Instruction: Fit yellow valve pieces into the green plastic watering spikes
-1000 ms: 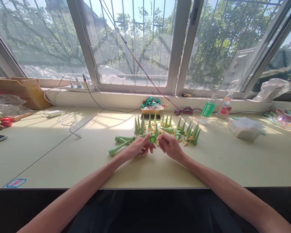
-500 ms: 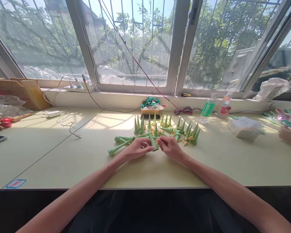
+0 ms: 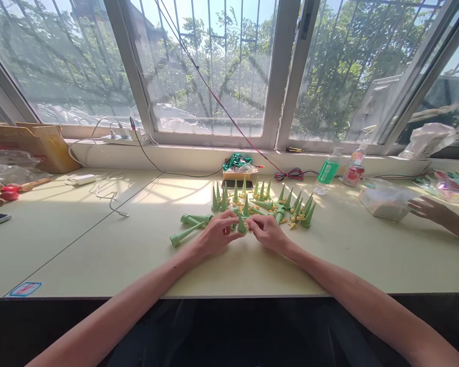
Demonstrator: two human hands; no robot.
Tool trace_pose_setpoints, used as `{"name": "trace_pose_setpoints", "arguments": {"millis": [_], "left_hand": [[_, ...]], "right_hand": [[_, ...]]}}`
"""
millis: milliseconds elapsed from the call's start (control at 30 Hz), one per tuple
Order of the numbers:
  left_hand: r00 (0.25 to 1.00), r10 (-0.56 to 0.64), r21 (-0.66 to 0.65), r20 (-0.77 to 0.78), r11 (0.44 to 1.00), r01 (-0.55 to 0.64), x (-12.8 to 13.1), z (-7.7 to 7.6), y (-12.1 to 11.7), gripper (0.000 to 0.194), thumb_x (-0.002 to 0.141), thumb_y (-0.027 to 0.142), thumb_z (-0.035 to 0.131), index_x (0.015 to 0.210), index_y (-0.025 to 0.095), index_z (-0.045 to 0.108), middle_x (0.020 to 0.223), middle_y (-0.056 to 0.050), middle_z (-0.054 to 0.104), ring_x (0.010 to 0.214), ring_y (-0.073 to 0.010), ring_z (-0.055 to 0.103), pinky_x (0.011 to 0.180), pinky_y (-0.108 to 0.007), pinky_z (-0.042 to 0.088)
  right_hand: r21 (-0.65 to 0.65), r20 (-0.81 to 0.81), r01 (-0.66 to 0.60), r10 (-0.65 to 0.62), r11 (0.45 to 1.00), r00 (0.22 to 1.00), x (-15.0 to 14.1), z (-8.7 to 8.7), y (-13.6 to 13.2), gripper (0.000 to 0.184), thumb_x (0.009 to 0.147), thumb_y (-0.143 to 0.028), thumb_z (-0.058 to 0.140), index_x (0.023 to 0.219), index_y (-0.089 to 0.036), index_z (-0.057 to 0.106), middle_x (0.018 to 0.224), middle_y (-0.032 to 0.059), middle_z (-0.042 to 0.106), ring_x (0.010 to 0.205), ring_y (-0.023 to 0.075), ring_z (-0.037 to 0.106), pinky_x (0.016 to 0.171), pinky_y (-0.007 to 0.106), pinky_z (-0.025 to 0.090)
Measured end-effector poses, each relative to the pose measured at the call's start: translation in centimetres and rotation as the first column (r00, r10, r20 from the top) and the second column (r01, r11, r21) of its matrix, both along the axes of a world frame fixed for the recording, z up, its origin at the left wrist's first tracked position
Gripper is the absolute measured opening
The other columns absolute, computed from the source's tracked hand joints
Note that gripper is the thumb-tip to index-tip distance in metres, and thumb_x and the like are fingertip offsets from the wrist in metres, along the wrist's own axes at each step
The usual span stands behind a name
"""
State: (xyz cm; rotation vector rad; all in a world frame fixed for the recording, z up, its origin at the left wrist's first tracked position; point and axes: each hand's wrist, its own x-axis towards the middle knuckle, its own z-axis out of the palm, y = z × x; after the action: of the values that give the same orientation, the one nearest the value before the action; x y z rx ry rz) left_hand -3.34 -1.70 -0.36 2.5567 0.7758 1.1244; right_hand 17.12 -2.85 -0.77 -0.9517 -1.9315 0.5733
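My left hand (image 3: 220, 232) is closed on a green cone-shaped plant watering spike (image 3: 241, 224), held point up between thumb and fingers just above the table. My right hand (image 3: 268, 232) is pinched against the spike's right side, on what looks like a small yellow valve mostly hidden by the fingers. Behind my hands stand several green spikes (image 3: 246, 206) with small yellow valves at their bases. More spikes (image 3: 183, 235) lie on their sides left of my left hand.
A dark phone (image 3: 237, 184) and a small box with green cord (image 3: 237, 165) stand behind the spikes. To the right are a bottle (image 3: 328, 173), a can (image 3: 354, 175) and a plastic-covered container (image 3: 386, 201), with another person's hand (image 3: 430, 210) beside it. A white cable (image 3: 112, 201) lies left.
The spike in my left hand has turned from its round open end facing me to point up. My right hand stays close beside it. Another person's hand has reached in from the right toward the container.
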Motion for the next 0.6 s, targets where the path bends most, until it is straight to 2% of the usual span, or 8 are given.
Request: {"name": "trace_pose_setpoints", "arguments": {"millis": [100,200,300,367,467,600], "left_hand": [[0.999,0.039,-0.006,0.023,0.999,-0.038,0.2,0.0,0.1,0.022,0.088,0.037,0.067,0.097,0.017,0.065,0.091,-0.002,0.057,0.054,-0.0049,0.047,0.051,-0.019,0.043],[0.987,0.121,-0.08,0.102,0.99,-0.113,0.5,0.3,-0.1,0.027,0.087,0.04,0.066,0.102,0.017,0.061,0.093,-0.002,0.057,0.052,-0.0041,0.047,0.048,-0.018,0.044],[0.968,0.179,-0.211,0.175,0.967,-0.14,0.7,0.7,-0.4,0.031,0.09,0.045,0.059,0.09,0.014,0.058,0.077,0.0,0.057,0.047,-0.0042,0.044,0.044,-0.016,0.039],[0.968,0.181,-0.312,0.175,0.943,-0.119,0.7,1.0,-0.4,0.043,0.094,0.05,0.05,0.075,0.013,0.058,0.061,0.002,0.052,0.045,-0.0054,0.043,0.043,-0.016,0.035],[0.981,0.147,-0.467,0.123,0.881,-0.073,0.6,1.1,-0.3,0.065,0.096,0.059,0.04,0.057,0.011,0.06,0.048,0.0,0.051,0.039,-0.0054,0.04,0.041,-0.017,0.032],[0.997,-0.004,-0.66,0.074,0.75,0.052,0.6,1.2,-0.2,0.076,0.094,0.067,0.032,0.06,0.009,0.068,0.05,-0.005,0.059,0.034,-0.0055,0.039,0.04,-0.02,0.032]], "right_hand": [[-0.037,-0.054,0.037,-0.039,0.999,0.998,-0.2,-0.1,0.2,0.043,0.095,-0.042,0.045,0.06,-0.018,0.048,0.051,-0.0027,0.043,0.049,0.0105,0.037,0.049,0.025,0.028],[-0.046,-0.107,0.1,-0.105,0.994,0.989,-0.2,0.0,0.3,0.044,0.096,-0.046,0.045,0.061,-0.019,0.047,0.049,-0.0029,0.043,0.048,0.0111,0.038,0.049,0.025,0.03],[-0.026,-0.132,0.135,-0.137,0.991,0.982,0.0,0.1,0.3,0.043,0.096,-0.048,0.045,0.064,-0.019,0.048,0.049,-0.0033,0.042,0.047,0.011,0.038,0.048,0.025,0.03],[-0.007,-0.133,0.138,-0.138,0.99,0.981,0.1,0.1,0.3,0.042,0.097,-0.047,0.045,0.066,-0.019,0.048,0.05,-0.0036,0.043,0.046,0.0108,0.038,0.048,0.025,0.029],[0.036,-0.116,0.124,-0.119,0.992,0.986,0.2,0.2,0.1,0.041,0.098,-0.044,0.044,0.065,-0.02,0.046,0.051,-0.0035,0.043,0.047,0.0104,0.038,0.049,0.024,0.03],[0.079,-0.078,0.085,-0.079,0.993,0.994,0.0,0.3,-0.2,0.039,0.098,-0.04,0.044,0.065,-0.02,0.045,0.053,-0.0032,0.045,0.048,0.0102,0.038,0.05,0.024,0.031]]}}
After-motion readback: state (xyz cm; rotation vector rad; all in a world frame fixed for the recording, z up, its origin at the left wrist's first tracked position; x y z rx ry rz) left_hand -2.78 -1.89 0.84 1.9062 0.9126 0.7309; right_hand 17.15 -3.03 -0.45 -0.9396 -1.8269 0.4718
